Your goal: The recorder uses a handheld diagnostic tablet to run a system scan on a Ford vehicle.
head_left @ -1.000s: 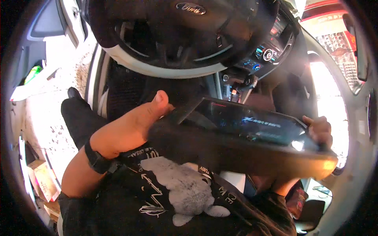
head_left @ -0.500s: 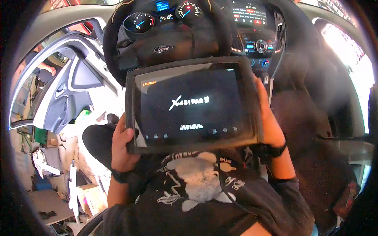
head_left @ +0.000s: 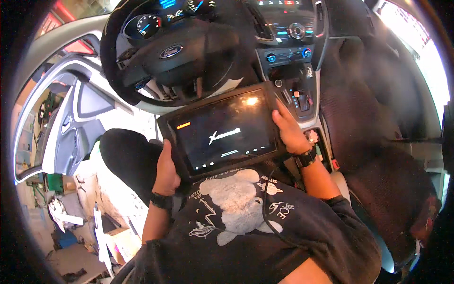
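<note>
Two hands are closed on one tablet (head_left: 226, 135), held over the lap in the driver's seat, just below the steering wheel (head_left: 182, 52). Largest things first: the open door (head_left: 71, 123) is seen at the left, with workshop clutter and cardboard on the floor (head_left: 80, 227) beyond it; the passenger seat (head_left: 378, 156) is seen at the right, unoccupied. The steering wheel sits close above the tablet's top edge and is judged the main thing in the way if the tablet is lifted or tilted forward. The centre console (head_left: 293, 57) with lit knobs and the gear lever is just beside the tablet's right edge.

The tablet is tilted, its screen dark with only a logo and a small bar shown, so it is judged that start-up is under way and no menu has been reached; any work on the screen is left to do. A thin cable (head_left: 266, 199) is seen running across the shirt from under the tablet; its far end is hidden.

Left hand (head_left: 166, 170): grip wrapped on the tablet's lower left edge. Right hand (head_left: 289, 130): grip closed on the right edge, thumb on the bezel. Dark bands are worn on both wrists.
</note>
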The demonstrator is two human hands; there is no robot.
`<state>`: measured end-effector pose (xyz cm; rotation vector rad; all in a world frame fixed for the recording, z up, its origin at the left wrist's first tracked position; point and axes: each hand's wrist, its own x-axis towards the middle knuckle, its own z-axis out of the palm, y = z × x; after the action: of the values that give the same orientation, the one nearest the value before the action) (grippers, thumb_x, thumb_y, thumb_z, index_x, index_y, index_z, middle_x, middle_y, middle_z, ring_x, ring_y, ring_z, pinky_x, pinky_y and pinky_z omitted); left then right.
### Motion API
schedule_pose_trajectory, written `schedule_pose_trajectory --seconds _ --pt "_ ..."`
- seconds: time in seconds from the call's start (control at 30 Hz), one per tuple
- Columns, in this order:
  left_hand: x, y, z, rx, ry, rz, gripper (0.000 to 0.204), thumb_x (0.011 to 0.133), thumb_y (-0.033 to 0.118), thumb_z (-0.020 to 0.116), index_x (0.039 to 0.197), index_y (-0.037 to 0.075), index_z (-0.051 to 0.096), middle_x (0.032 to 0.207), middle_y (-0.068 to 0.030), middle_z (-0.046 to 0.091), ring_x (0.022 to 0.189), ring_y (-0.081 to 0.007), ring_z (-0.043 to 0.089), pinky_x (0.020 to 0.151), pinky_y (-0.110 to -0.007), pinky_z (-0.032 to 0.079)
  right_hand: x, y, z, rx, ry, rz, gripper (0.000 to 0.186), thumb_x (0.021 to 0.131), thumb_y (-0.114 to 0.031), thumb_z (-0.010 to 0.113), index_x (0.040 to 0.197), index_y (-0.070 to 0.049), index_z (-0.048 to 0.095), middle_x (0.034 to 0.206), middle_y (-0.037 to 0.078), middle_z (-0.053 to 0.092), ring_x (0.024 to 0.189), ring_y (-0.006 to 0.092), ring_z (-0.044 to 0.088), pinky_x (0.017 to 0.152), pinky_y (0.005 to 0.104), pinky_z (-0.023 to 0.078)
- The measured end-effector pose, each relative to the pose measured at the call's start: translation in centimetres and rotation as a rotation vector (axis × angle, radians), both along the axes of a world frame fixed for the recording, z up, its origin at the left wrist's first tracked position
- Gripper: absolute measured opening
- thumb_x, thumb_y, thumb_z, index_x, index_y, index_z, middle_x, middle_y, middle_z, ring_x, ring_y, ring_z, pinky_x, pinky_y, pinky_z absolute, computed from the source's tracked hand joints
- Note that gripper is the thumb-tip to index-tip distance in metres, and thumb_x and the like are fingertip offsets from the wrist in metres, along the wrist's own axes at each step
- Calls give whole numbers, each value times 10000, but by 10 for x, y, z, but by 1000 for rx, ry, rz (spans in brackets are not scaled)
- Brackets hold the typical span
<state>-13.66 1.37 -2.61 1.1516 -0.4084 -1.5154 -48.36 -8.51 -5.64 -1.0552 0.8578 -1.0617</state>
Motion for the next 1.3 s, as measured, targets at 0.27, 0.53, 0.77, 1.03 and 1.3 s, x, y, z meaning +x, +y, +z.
schedule_pose_trajectory --seconds 0.27,0.53,0.77,1.03,1.3 --pt "-3 -10 -10 -22 -290 127 570 1117 465 353 1353 -7 568 1283 -113 668 1139 -226 659 1020 -368 501 -4 -13 -1 -196 230 108 642 1107 -325 480 1603 7 242 1530 128 451 1407 208 409 1179 341 311" --pt "-11 -13 -10 -49 -292 130 565 1111 471 370 1331 -5 582 1259 -125 682 1111 -235 676 993 -374 524 -6 -11 -27 -96 80 86 634 1094 -288 508 1606 -22 246 1509 103 470 1369 188 432 1165 334 326" --pt "-6 -16 -15 1 -299 136 553 1106 464 390 1315 -5 596 1264 -128 679 1103 -246 678 994 -373 521 -6 -3 -7 -16 78 77 633 1088 -288 518 1605 -34 257 1472 89 494 1350 180 441 1157 338 334" --pt "8 -15 -33 36 -295 163 548 1112 456 372 1320 0 593 1255 -110 678 1117 -224 659 1005 -360 509 -4 -7 -31 6 10 84 629 1085 -294 517 1596 -24 270 1481 92 489 1335 178 447 1154 337 338" --pt "10 -11 -30 4 -284 24 580 1107 499 357 1356 18 564 1283 -109 666 1110 -224 666 982 -370 529 -6 -12 -50 -36 2 116 597 1095 -296 483 1595 -35 288 1504 82 470 1359 181 421 1166 345 314"
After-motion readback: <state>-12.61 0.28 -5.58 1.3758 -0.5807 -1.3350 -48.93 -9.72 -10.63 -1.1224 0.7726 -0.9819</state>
